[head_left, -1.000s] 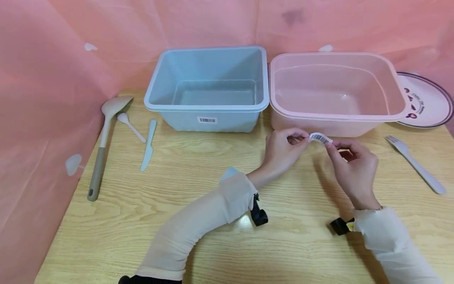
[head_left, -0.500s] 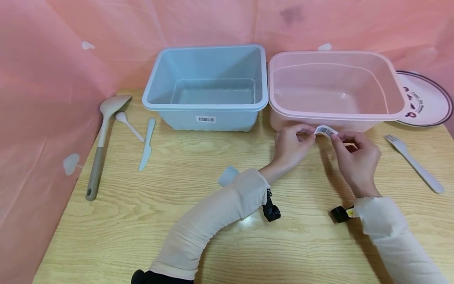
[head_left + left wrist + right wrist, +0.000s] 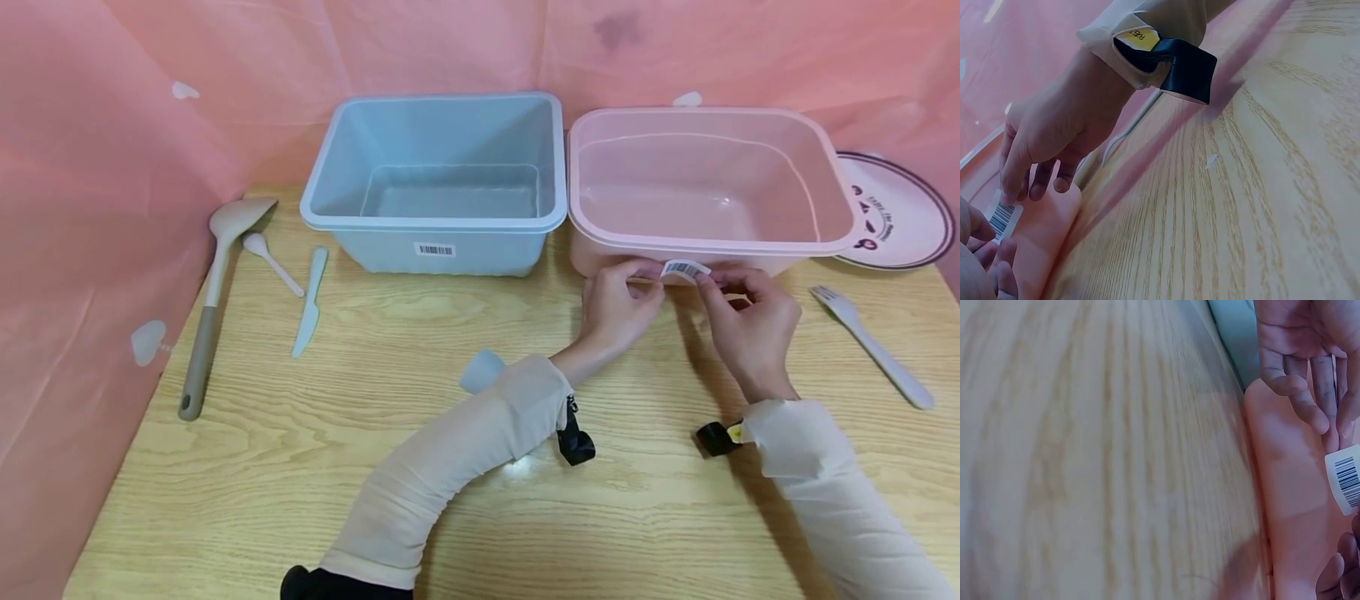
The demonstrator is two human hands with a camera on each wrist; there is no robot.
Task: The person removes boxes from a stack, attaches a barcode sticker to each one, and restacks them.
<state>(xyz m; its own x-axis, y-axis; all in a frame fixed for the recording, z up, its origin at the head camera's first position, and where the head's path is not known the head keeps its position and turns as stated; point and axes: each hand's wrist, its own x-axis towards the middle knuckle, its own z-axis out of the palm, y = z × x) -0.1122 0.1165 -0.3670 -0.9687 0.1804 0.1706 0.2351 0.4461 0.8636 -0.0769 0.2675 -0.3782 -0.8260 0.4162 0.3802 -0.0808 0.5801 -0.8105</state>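
A light wooden desk [image 3: 420,533] with a wavy grain is filling the lower part of the head view. Pink sheeting [image 3: 112,133] is hanging as a wall along its far edge and left edge, creased, with a dark smudge [image 3: 618,32] near the top. Soft, even light is falling across the surface.

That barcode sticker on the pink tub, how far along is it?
The blue tub already carries its own label. Both hands, left and right, hold the barcode sticker against the front wall of the pink tub. It looks not yet flat; smoothing it down is left.
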